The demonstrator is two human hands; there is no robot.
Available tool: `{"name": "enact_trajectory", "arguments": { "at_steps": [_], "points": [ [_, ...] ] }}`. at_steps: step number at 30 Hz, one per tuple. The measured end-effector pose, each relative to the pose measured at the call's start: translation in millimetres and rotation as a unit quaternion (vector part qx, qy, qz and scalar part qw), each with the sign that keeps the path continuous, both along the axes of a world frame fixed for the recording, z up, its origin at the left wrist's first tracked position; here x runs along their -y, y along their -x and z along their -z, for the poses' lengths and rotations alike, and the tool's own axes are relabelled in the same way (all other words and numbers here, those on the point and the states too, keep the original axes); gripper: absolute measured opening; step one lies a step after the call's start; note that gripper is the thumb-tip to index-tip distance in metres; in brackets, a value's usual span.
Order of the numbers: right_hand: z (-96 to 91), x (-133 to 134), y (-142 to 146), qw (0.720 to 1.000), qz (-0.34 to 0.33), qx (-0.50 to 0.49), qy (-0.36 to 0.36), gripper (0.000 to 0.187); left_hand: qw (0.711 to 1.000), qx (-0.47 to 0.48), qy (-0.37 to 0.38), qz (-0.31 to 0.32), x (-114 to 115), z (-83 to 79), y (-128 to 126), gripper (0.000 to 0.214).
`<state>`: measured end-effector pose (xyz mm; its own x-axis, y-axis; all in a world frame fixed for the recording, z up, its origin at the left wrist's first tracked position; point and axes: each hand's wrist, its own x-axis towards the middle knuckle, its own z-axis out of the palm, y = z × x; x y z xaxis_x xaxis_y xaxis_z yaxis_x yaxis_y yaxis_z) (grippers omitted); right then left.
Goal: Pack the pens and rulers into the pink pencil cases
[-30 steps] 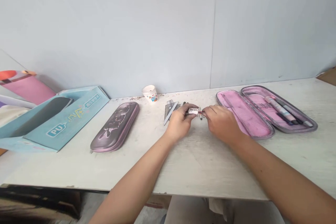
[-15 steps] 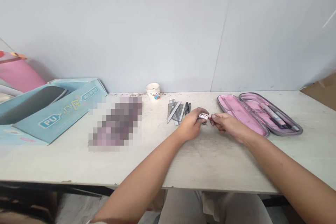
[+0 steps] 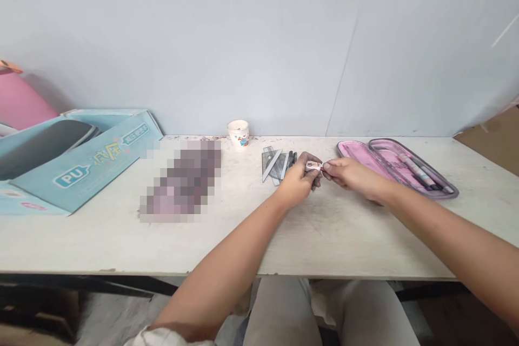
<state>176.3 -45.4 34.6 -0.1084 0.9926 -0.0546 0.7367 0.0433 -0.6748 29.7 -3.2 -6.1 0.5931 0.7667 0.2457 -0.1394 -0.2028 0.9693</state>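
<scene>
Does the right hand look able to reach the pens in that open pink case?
Probably yes: the case lies open beside the right hand, and the pens show uncovered. The hand is pinching a thin red stick, though, so it would likely have to let go first.

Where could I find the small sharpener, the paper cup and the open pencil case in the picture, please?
Small sharpener (image 3: 313,165): head view, middle of its pale body.
Paper cup (image 3: 238,135): head view, its outer wall.
Open pencil case (image 3: 358,152): head view, pink lining of its left half.
</scene>
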Motion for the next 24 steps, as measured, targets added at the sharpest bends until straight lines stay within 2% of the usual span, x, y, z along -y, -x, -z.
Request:
{"name": "enact_trajectory", "arguments": {
  "at_steps": [2, 3, 4, 6, 7, 9, 10, 11, 12, 13, 14, 15, 17, 18, 20, 22, 24],
  "points": [
    [-6.7, -1, -1, 0.988, 0.005, -0.098, 0.118, 0.028, 1.000, -0.020, -0.013, 0.004, 0, 1.1, -1, 0.013],
    [-8.7, -1, -2, 0.985, 0.009, -0.107, 0.135, 0.027, 1.000, -0.022, -0.012, 0.006, 1, 1.8, -2, 0.013],
    [-9.6, 0, -2, 0.989, 0.012, -0.087, 0.120, 0.027, 1.000, -0.018, -0.004, 0.007, 0, 2.3, -3, 0.013],
    [-8.4, 2, -2, 0.999, 0.017, 0.034, 0.003, 0.026, 1.000, 0.009, 0.030, 0.001, 0, 2.7, -5, 0.010],
    [-6.6, 3, -2, 0.990, 0.007, 0.120, -0.078, 0.025, 0.998, 0.029, 0.056, -0.002, 0, 2.5, -6, 0.008],
    [-2.1, 6, -1, 0.932, -0.044, 0.287, -0.218, 0.023, 0.991, 0.068, 0.113, -0.001, -1, 1.5, -7, 0.005],
    [-0.1, 7, -1, 0.898, -0.074, 0.346, -0.262, 0.024, 0.987, 0.084, 0.134, 0.004, 0, 0.7, -6, 0.004],
    [1.3, 8, 0, 0.872, -0.094, 0.385, -0.286, 0.025, 0.985, 0.094, 0.145, 0.010, 1, -0.3, -6, 0.004],
    [1.7, 7, 1, 0.860, -0.097, 0.405, -0.293, 0.025, 0.985, 0.095, 0.144, 0.014, 2, -1.3, -5, 0.004],
    [1.0, 7, 2, 0.863, -0.084, 0.408, -0.285, 0.023, 0.987, 0.089, 0.133, 0.013, 3, -2.4, -5, 0.005],
    [-1.0, 5, 4, 0.881, -0.060, 0.388, -0.265, 0.021, 0.990, 0.080, 0.117, 0.008, 5, -3.5, -4, 0.005],
    [-4.1, 4, 5, 0.910, -0.038, 0.346, -0.227, 0.020, 0.993, 0.070, 0.100, 0.003, 6, -4.6, -3, 0.006],
    [-12.2, 0, 8, 0.974, -0.009, 0.199, -0.107, 0.023, 0.997, 0.046, 0.069, 0.001, 8, -6.4, -2, 0.007],
    [-16.4, -1, 8, 0.993, 0.002, 0.113, -0.035, 0.026, 0.998, 0.036, 0.056, 0.003, 9, -6.9, -2, 0.008],
    [-22.5, -1, 9, 0.996, 0.028, -0.022, 0.081, 0.027, 0.999, 0.016, 0.035, 0.013, 9, -7.0, -2, 0.009],
    [-23.7, 0, 9, 0.992, 0.045, -0.051, 0.105, 0.025, 0.999, 0.004, 0.029, 0.016, 7, -5.9, -3, 0.009],
    [-19.9, 4, 10, 0.998, 0.041, 0.042, 0.020, 0.026, 0.999, 0.008, 0.048, 0.010, 4, -4.1, -3, 0.007]
  ]
}}
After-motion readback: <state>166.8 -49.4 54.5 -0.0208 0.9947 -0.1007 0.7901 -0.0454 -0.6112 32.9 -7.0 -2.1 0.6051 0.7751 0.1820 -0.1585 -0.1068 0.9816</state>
